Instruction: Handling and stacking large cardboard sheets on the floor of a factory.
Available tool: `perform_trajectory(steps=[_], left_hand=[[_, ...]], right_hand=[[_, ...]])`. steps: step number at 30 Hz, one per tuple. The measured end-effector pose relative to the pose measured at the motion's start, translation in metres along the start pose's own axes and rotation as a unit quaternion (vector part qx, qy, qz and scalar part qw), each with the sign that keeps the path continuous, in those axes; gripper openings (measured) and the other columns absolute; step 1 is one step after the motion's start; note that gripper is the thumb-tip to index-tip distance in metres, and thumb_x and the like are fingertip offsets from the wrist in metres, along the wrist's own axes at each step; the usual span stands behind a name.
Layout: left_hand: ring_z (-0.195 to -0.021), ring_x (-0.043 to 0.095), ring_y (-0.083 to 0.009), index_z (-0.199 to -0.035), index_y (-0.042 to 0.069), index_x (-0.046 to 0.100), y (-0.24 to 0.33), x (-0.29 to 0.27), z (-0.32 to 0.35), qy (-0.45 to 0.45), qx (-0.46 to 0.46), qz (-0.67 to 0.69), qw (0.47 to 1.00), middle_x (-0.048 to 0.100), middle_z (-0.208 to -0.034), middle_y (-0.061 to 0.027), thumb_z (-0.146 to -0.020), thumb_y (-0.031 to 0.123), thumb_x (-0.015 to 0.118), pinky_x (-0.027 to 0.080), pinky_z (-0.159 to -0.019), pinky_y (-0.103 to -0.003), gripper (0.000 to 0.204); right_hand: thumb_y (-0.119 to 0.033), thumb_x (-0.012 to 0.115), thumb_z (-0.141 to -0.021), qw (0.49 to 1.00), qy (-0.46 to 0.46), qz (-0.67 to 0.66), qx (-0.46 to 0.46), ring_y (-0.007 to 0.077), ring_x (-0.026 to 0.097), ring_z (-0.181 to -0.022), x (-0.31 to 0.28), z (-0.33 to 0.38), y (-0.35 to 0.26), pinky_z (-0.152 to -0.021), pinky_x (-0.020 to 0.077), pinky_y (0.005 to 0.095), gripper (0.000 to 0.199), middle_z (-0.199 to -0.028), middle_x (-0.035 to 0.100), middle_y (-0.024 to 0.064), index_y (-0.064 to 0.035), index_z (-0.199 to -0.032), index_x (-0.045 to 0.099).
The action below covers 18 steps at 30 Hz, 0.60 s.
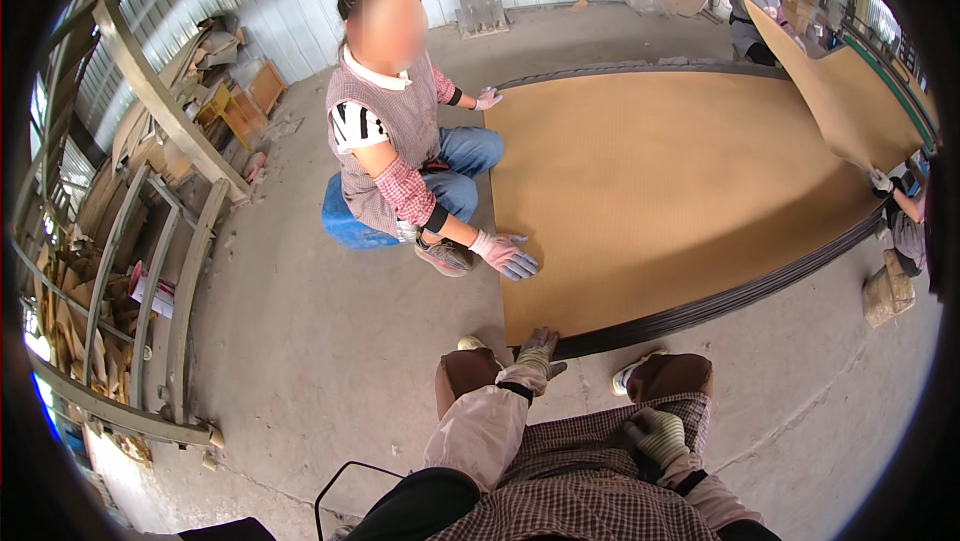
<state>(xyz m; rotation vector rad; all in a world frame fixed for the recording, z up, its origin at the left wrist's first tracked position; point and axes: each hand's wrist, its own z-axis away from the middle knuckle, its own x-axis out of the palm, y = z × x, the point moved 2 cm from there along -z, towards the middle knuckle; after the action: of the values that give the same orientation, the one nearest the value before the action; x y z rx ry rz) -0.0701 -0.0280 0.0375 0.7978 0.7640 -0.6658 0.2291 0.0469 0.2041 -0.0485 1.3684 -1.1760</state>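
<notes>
A large tan board (670,191) lies flat on top of a low stack of dark sheets (740,298) on the concrete floor. My left hand (538,349), in a grey glove, rests on the near corner of the board with its fingers spread. My right hand (656,435), also gloved, lies on my checked apron at my lap, fingers curled and nothing visibly in it. A person (400,141) squats on a blue stool (345,223) at the board's left edge, one gloved hand (508,255) on the board.
Two other people (755,1) at the far right hold a second tan sheet (850,91) tilted above the stack. A metal rack (150,241) and wood scraps (90,321) stand at the left. A sack (886,291) sits at the right.
</notes>
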Motion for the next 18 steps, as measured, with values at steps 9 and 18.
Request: perform_trajectory(steps=[9,18], left_hand=[[-0.144,0.005,-0.0335,-0.149,0.012,0.018,0.006,0.008,-0.007,-0.03,-0.011,-0.024,0.999,0.009,-0.155,-0.016,-0.082,0.057,0.056,0.006,-0.116,-0.04,0.089],[-0.142,0.009,-0.0353,-0.147,0.013,0.022,-0.007,0.034,-0.024,0.015,0.024,-0.001,1.0,0.012,-0.154,-0.0176,-0.078,0.056,0.061,0.01,-0.116,-0.042,0.09]], right_hand=[[-0.026,0.07,-0.077,1.0,0.004,-0.006,-0.004,0.0273,0.065,-0.064,0.007,-0.004,0.02,-0.06,0.0516,0.0349,0.024,-0.072,0.066,0.0137,-0.0049,-0.086,0.066],[-0.02,0.072,-0.077,1.0,0.018,-0.014,0.005,0.0226,0.064,-0.062,0.02,-0.01,0.035,-0.06,0.0511,0.0314,0.02,-0.07,0.066,0.0127,-0.0039,-0.087,0.066]])
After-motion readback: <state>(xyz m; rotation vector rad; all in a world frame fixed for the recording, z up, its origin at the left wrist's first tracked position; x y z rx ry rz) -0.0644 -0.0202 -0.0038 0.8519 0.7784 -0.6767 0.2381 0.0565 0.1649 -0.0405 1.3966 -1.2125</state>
